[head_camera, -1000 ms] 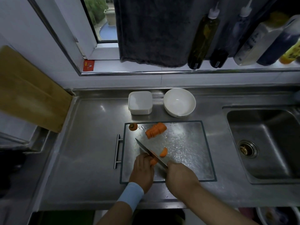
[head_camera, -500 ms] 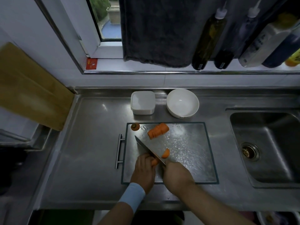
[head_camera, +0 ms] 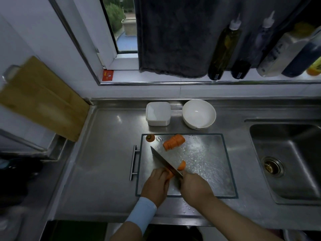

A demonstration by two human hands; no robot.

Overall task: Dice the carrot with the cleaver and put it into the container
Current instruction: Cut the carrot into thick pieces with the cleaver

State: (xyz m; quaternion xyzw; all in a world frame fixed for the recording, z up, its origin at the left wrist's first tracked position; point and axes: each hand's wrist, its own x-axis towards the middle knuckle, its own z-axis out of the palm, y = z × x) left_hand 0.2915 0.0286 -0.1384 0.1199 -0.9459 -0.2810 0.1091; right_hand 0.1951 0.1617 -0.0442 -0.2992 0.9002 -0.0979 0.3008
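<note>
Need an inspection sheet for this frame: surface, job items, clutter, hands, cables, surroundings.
Surface: steel counter; steel cutting board on it, wet-speckled.
Job's things: cleaver blade across the carrot piece; cut slice right of the blade; carrot chunk and carrot end at the board's far edge; container behind the board, no carrot in it.
Clutter: white bowl beside the container; wooden board leaning at left.
Grippers: left hand holds the carrot piece; right hand grips the cleaver.
Cables: nothing seen.
Surroundings: sink at right; bottles and dark towel at the window sill.
</note>
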